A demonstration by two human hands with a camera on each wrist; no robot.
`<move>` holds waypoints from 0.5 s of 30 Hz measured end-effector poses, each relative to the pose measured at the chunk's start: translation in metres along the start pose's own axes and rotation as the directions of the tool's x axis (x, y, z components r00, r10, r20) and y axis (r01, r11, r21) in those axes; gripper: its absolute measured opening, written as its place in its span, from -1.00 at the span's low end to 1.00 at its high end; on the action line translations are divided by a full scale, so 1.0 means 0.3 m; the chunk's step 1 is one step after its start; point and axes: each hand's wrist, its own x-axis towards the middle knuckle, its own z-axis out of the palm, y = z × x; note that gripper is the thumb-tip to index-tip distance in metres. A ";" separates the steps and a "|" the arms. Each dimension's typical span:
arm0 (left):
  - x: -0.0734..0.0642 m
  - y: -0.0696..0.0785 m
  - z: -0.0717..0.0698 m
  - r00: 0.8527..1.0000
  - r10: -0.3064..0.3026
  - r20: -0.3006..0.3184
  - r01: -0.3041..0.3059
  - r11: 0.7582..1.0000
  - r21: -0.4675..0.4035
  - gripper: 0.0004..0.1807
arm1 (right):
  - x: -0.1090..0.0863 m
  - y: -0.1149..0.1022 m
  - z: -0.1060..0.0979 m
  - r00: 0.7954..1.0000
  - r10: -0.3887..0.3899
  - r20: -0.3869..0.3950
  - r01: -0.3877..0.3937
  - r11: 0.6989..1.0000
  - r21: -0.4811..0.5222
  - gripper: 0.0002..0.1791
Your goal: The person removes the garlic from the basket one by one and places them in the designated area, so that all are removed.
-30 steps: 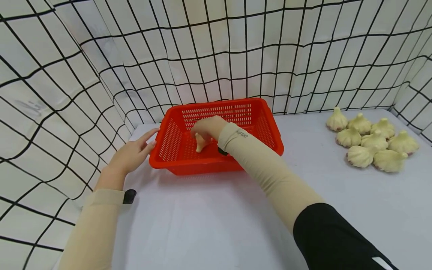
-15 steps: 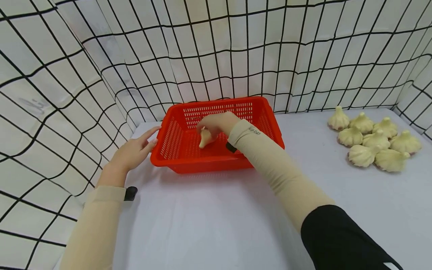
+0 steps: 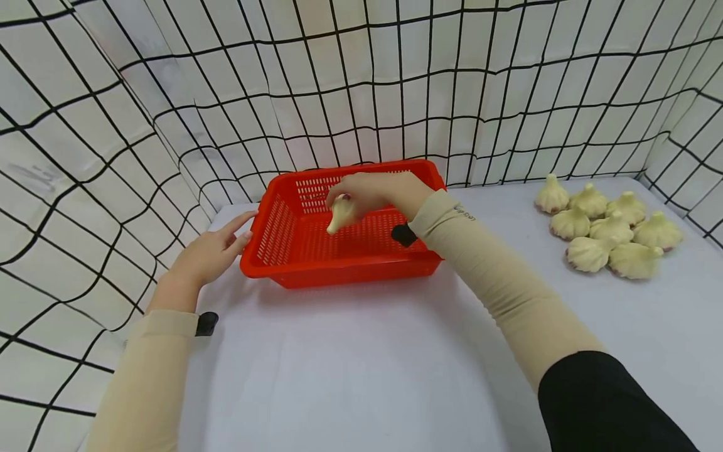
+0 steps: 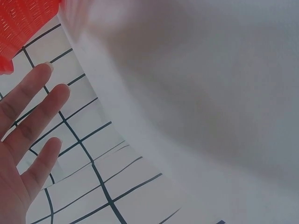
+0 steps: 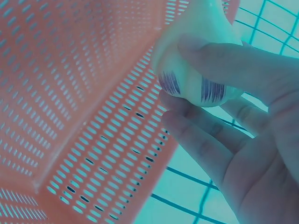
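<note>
A pale garlic bulb is held in my right hand over the inside of a red slotted plastic basket. The right wrist view shows thumb and fingers pinching the garlic bulb, its neck pointing up and purple streaks near its base. The basket lies to the left of it there. At the basket's left end, my left hand has its fingertips right at the rim, fingers extended. In the left wrist view, the left hand shows spread fingers near the basket's corner.
Several garlic bulbs lie grouped at the right on the white tabletop. Black netting over white panels rises behind the basket and along the left and right sides.
My right hand has lifted the garlic bulb higher above the basket floor and drawn it slightly right relative to the basket. The left hand stays at the rim. The head view has shifted slightly.
</note>
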 end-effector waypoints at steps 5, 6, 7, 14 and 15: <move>-0.009 -0.001 0.006 1.000 0.000 0.005 0.000 1.000 -0.001 -0.25 | -0.051 -0.014 -0.020 0.999 -0.034 -0.029 0.033 0.999 -0.024 -0.50; -0.010 -0.001 0.007 1.000 0.001 0.005 -0.001 1.000 -0.001 -0.25 | -0.064 -0.016 -0.025 0.998 -0.045 -0.040 0.044 0.999 -0.026 -0.50; -0.010 -0.001 0.008 1.000 0.001 0.004 -0.001 1.000 -0.001 -0.25 | -0.077 -0.018 -0.030 0.997 -0.056 -0.051 0.054 0.998 -0.023 -0.51; -0.002 0.002 0.006 1.000 0.013 -0.012 -0.013 1.000 0.004 -0.25 | -0.173 -0.008 -0.062 0.983 -0.096 -0.155 0.096 0.995 -0.008 -0.49; -0.001 0.003 0.006 1.000 0.014 -0.013 -0.014 1.000 0.003 -0.25 | -0.186 -0.003 -0.063 0.981 -0.095 -0.169 0.095 0.995 -0.007 -0.48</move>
